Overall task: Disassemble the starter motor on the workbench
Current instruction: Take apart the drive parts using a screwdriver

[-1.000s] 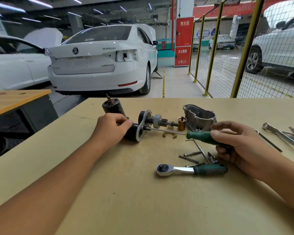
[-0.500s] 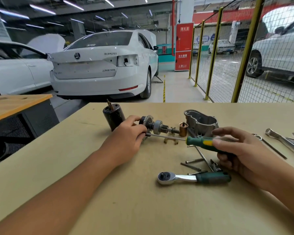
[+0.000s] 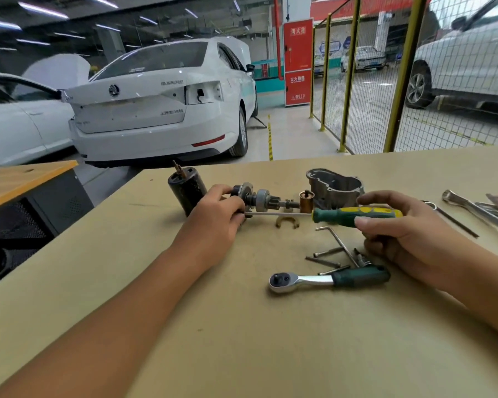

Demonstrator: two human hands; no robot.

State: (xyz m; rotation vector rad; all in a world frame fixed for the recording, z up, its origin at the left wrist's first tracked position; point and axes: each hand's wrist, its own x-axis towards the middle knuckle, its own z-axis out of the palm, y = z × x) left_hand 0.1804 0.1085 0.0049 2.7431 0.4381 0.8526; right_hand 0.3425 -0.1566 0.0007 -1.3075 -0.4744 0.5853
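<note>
1. Starter motor shaft assembly point(image 3: 259, 198) lies mid-bench; I count one chrome ratchet point(image 3: 328, 278) nearest, with four loose bolts point(image 3: 327, 258).
2. My left hand point(image 3: 216, 214) curls round the assembly's end; my right hand point(image 3: 400, 228) grips one green-yellow screwdriver point(image 3: 354, 215).
3. Behind: one black cylinder point(image 3: 187, 186), one grey cast housing point(image 3: 335, 183).

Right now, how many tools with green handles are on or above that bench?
2: the screwdriver gripped by the right hand, and the ratchet wrench lying flat nearer the person.
</note>
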